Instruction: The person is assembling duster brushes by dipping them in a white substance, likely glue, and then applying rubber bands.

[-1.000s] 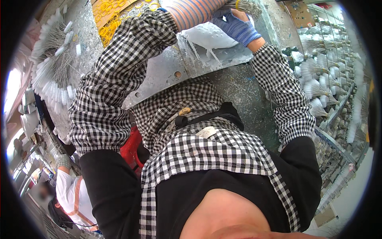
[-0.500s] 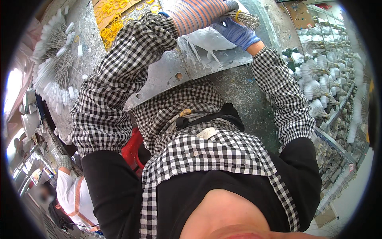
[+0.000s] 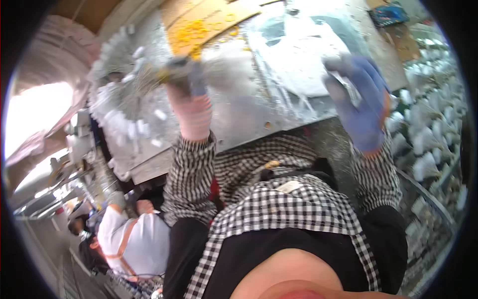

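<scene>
My left hand (image 3: 191,107), in a striped glove and blurred by motion, is closed around a bundle of thin wire-stemmed brushes (image 3: 226,70). Their pale bristle ends stick out to its right, while wire stems and a yellow band show on its left. Just beyond that hand, loose yellow rubber bands (image 3: 191,32) lie on a cardboard sheet (image 3: 214,15). At the right, my right hand (image 3: 362,107) in a blue glove is raised with thumb and fingers apart, holding nothing visible. Between the hands lies a shiny whitish sheet (image 3: 308,60) on the metal worktable (image 3: 239,134).
Many similar white brushes (image 3: 117,94) lie fanned out on the table's left side. More brush bundles (image 3: 428,119) fill a rack along the right. A blue box (image 3: 388,16) sits at the far right. Another person (image 3: 134,239) in white works at the lower left.
My hands were together over the sheet around the banded brush bundle. Now they are apart: the left has carried the bundle leftward, and the right has let go. The view has shifted too.
</scene>
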### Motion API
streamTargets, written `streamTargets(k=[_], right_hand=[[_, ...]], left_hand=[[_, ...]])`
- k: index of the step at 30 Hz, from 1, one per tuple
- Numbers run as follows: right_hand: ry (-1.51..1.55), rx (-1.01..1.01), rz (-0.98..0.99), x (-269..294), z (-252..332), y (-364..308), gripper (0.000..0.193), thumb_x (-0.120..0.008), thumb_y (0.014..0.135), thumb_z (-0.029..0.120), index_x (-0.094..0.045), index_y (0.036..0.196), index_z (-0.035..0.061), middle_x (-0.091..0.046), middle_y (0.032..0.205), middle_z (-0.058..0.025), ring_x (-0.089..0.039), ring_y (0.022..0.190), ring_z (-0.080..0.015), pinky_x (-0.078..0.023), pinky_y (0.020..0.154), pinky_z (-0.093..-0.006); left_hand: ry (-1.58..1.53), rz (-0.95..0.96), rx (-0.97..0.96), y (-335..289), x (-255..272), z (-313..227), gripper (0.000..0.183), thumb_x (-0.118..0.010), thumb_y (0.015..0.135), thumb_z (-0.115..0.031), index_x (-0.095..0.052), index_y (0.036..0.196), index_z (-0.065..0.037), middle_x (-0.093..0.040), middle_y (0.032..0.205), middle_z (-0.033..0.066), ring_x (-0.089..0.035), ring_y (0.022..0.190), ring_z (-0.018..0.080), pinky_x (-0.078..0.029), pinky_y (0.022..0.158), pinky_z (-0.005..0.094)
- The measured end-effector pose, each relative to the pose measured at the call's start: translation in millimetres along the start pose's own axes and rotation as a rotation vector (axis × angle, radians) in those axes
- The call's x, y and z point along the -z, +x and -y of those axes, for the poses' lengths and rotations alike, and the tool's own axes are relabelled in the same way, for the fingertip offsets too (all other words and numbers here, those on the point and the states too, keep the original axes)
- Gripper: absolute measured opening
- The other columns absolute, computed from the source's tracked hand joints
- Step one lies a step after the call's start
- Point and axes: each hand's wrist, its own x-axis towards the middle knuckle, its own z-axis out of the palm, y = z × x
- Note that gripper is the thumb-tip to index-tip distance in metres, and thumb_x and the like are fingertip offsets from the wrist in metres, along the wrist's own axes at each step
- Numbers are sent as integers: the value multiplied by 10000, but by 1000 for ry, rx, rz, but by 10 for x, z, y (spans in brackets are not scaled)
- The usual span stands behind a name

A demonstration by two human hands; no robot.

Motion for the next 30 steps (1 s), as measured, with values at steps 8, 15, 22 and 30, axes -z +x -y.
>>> streamTargets(k=[8, 15, 22, 30], right_hand=[[411, -9, 273, -58, 520, -456, 211, -796, 735, 4, -723, 932, 17, -682, 789, -91, -667, 720, -278, -536, 746, -398], [490, 31, 374, -276, 656, -551, 216, -799, 730, 43, -738, 937, 31, -673, 776, -83, -675, 769, -295, -539, 762, -414], [495, 1, 411, -259, 632, -629, 220, -798, 725, 38, -735, 935, 23, -674, 773, -94, -673, 766, -303, -536, 755, -416], [465, 9, 450, -282, 631, -704, 241, -800, 731, 52, -730, 960, 28, -674, 812, -93, -661, 785, -295, -519, 754, -406]], left_hand=[[-902, -564, 619, -1112, 940, -214, 420, -527, 1028, -340, -580, 1334, -56, -654, 1315, 89, -648, 1163, 279, -547, 1008, 453], [-1040, -784, 647, -1230, 940, -279, 343, -582, 1019, -283, -632, 1194, 8, -707, 1149, 144, -704, 977, 283, -646, 832, 384], [-970, -900, 694, -1264, 976, -210, 336, -579, 1019, -278, -636, 1195, 3, -712, 1146, 133, -709, 959, 271, -645, 827, 370], [-866, -878, 570, -1226, 978, -183, 295, -572, 1026, -256, -648, 1202, -31, -713, 1200, 85, -708, 1020, 220, -621, 858, 344]])
